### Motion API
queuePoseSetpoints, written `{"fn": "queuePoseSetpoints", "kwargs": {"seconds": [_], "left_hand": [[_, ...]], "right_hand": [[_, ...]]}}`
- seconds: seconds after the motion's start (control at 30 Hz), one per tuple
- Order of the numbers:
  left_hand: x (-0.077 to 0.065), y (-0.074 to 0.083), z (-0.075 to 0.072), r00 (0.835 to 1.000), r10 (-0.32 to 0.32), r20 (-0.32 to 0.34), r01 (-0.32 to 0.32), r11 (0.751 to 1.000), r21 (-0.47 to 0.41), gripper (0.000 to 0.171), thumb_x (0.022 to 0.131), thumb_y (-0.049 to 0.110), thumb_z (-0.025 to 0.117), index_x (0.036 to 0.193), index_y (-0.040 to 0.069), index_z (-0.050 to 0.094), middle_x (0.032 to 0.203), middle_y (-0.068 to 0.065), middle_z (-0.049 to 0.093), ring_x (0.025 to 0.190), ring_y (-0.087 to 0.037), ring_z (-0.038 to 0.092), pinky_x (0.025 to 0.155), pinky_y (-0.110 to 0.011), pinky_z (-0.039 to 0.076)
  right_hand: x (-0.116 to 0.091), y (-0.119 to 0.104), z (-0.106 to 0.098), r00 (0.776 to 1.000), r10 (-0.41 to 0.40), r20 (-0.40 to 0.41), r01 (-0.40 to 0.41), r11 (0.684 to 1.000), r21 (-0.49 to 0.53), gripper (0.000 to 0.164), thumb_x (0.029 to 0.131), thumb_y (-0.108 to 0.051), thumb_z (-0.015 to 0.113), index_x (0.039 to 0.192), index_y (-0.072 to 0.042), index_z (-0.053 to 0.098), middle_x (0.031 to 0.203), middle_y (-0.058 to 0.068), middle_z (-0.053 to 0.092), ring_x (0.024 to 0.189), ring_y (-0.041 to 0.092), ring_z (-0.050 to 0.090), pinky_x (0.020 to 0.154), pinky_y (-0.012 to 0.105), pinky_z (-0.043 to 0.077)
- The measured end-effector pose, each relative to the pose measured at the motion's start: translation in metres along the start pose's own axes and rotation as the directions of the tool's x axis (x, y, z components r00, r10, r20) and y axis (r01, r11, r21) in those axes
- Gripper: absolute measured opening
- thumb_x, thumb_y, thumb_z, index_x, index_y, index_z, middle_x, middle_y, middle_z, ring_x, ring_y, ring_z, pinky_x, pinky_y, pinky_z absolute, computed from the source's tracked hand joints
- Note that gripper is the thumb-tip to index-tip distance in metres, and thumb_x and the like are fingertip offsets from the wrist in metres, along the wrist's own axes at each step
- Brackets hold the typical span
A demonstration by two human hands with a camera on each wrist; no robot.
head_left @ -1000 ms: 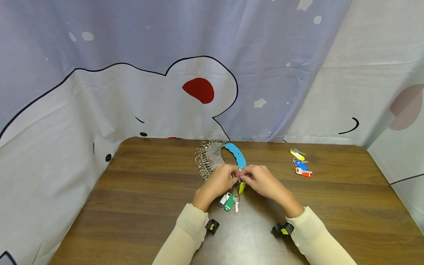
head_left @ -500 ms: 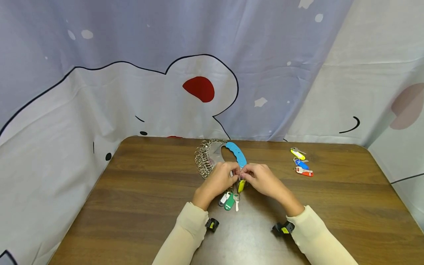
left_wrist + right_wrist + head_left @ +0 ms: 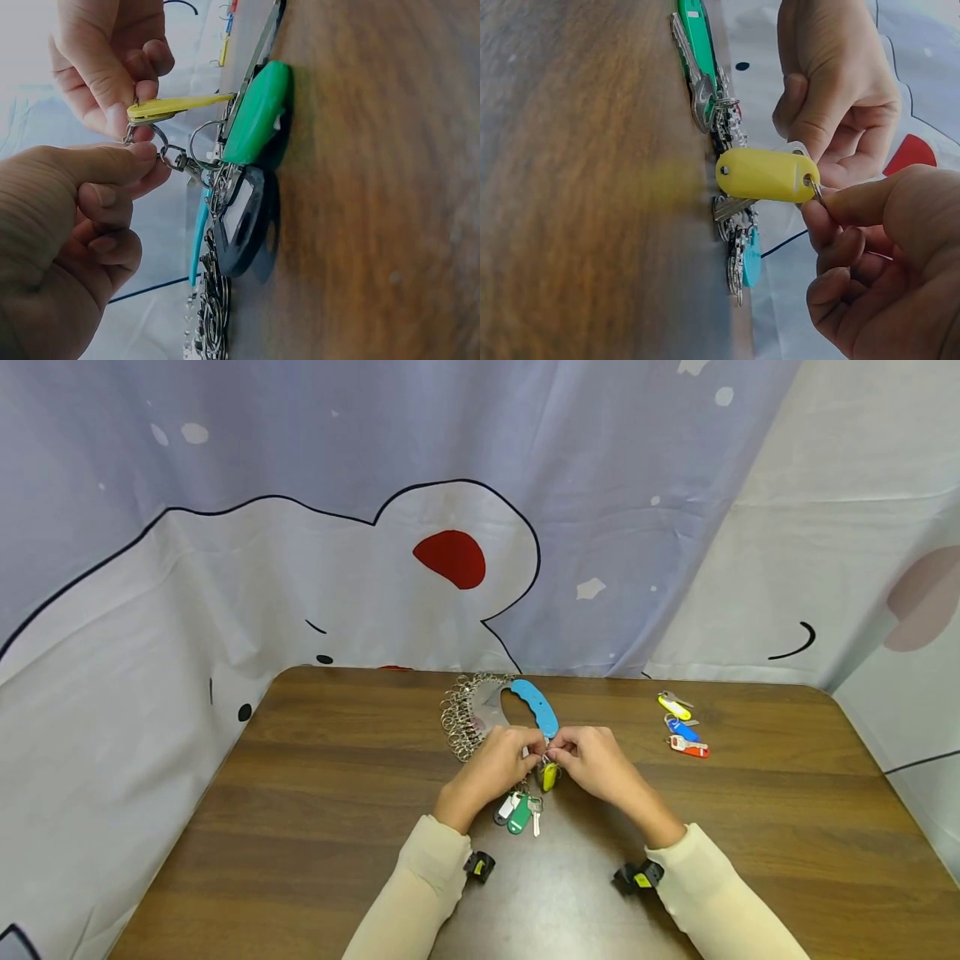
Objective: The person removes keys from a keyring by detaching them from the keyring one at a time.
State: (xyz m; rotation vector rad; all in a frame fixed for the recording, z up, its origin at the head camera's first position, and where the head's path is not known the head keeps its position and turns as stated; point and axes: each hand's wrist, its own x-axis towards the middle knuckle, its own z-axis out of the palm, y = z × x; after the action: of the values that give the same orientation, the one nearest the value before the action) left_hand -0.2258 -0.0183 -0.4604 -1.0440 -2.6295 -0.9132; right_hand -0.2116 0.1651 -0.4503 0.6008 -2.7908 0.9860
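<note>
In the head view both hands meet over the table, below the blue handle (image 3: 535, 706) of a metal key-ring holder (image 3: 487, 706) fringed with split rings. My left hand (image 3: 75, 232) pinches a metal ring linked to a swivel clasp (image 3: 178, 159). With thumb and finger, my right hand (image 3: 900, 255) pinches the small ring (image 3: 817, 191) through the end hole of a yellow key tag (image 3: 765, 174). A key (image 3: 735, 208) shows partly behind that tag. Fingertips of both hands are close together, partly hiding the rings. A green key tag (image 3: 519, 815), a black-and-white tag (image 3: 507, 808) and a key (image 3: 536, 817) lie nearer me.
At the right of the wooden table (image 3: 315, 827) lie a yellow tag (image 3: 673, 707), a blue tag (image 3: 682, 729) and a red tag (image 3: 688, 747), each with a key. A printed curtain (image 3: 375, 593) hangs behind the table's far edge.
The yellow tag at my fingers has turned a little and moved slightly right. My right fingertips have shifted slightly away from the left ones. The other tags stay in place.
</note>
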Motion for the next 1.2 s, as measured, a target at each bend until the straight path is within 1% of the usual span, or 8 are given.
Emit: {"fn": "queuePoseSetpoints", "kwargs": {"seconds": [0.23, 0.4, 0.53, 0.67, 0.8, 1.03, 1.2], "left_hand": [[-0.0005, 0.0015, -0.0015, 1.0, -0.018, 0.001, 0.018, 1.0, 0.026, 0.016, 0.081, 0.004, 0.073, 0.073, 0.016, 0.065, 0.073, 0.006, 0.065, 0.063, -0.009, 0.052, 0.057, -0.021, 0.046], [-0.0006, 0.0018, -0.0021, 0.999, -0.039, -0.003, 0.039, 0.999, 0.027, 0.016, 0.081, 0.004, 0.072, 0.073, 0.015, 0.065, 0.073, 0.005, 0.065, 0.062, -0.008, 0.052, 0.057, -0.021, 0.045], [0.0, 0.0012, -0.0018, 0.998, -0.055, -0.011, 0.055, 0.998, 0.005, 0.015, 0.08, 0.004, 0.072, 0.072, 0.015, 0.066, 0.072, 0.005, 0.066, 0.057, -0.007, 0.049, 0.054, -0.02, 0.043], [0.0008, 0.0016, -0.0018, 0.997, -0.073, -0.011, 0.073, 0.997, -0.019, 0.015, 0.079, 0.003, 0.071, 0.072, 0.015, 0.066, 0.07, 0.005, 0.065, 0.052, -0.005, 0.046, 0.051, -0.019, 0.04], [0.0016, 0.0025, -0.0017, 0.996, -0.089, -0.005, 0.089, 0.996, -0.031, 0.016, 0.079, 0.003, 0.07, 0.071, 0.016, 0.065, 0.069, 0.005, 0.064, 0.05, -0.004, 0.043, 0.049, -0.018, 0.038], [0.0022, 0.0023, -0.0008, 0.996, -0.093, -0.011, 0.092, 0.995, -0.036, 0.012, 0.078, 0.004, 0.07, 0.074, 0.014, 0.066, 0.071, 0.005, 0.065, 0.052, -0.004, 0.045, 0.05, -0.018, 0.039], [0.0016, 0.0014, -0.0012, 0.995, -0.102, -0.006, 0.102, 0.994, -0.046, 0.013, 0.077, 0.004, 0.07, 0.072, 0.015, 0.065, 0.069, 0.005, 0.064, 0.051, -0.004, 0.044, 0.05, -0.018, 0.038]], "right_hand": [[0.0003, -0.0036, 0.001, 0.998, 0.016, -0.054, -0.017, 1.0, -0.025, 0.008, 0.083, -0.013, 0.074, 0.075, -0.012, 0.073, 0.064, -0.003, 0.067, 0.057, 0.01, 0.054, 0.053, 0.03, 0.048], [0.0007, -0.0043, 0.0037, 0.995, -0.013, -0.096, 0.009, 0.999, -0.05, 0.008, 0.081, -0.009, 0.074, 0.073, -0.01, 0.073, 0.062, -0.003, 0.065, 0.055, 0.01, 0.052, 0.051, 0.029, 0.046], [0.0005, -0.0033, 0.0059, 0.993, -0.039, -0.115, 0.031, 0.997, -0.064, 0.009, 0.079, -0.007, 0.075, 0.071, -0.011, 0.072, 0.062, -0.002, 0.065, 0.055, 0.009, 0.052, 0.05, 0.029, 0.047], [-0.0001, -0.0003, 0.0072, 0.993, -0.05, -0.104, 0.043, 0.997, -0.071, 0.009, 0.077, -0.008, 0.076, 0.069, -0.012, 0.073, 0.06, -0.004, 0.066, 0.054, 0.008, 0.053, 0.051, 0.029, 0.048], [-0.0007, 0.0015, 0.0069, 0.995, -0.042, -0.089, 0.034, 0.996, -0.079, 0.01, 0.077, -0.011, 0.076, 0.068, -0.015, 0.075, 0.058, -0.006, 0.066, 0.053, 0.007, 0.052, 0.05, 0.029, 0.046], [-0.0007, 0.0001, 0.0048, 0.995, -0.024, -0.092, 0.017, 0.996, -0.083, 0.01, 0.078, -0.012, 0.076, 0.068, -0.015, 0.075, 0.06, -0.005, 0.067, 0.054, 0.008, 0.052, 0.051, 0.03, 0.047], [-0.0005, -0.0012, 0.0044, 0.996, -0.012, -0.085, 0.005, 0.997, -0.071, 0.01, 0.078, -0.012, 0.076, 0.068, -0.014, 0.075, 0.059, -0.005, 0.067, 0.054, 0.008, 0.052, 0.051, 0.029, 0.047]]}}
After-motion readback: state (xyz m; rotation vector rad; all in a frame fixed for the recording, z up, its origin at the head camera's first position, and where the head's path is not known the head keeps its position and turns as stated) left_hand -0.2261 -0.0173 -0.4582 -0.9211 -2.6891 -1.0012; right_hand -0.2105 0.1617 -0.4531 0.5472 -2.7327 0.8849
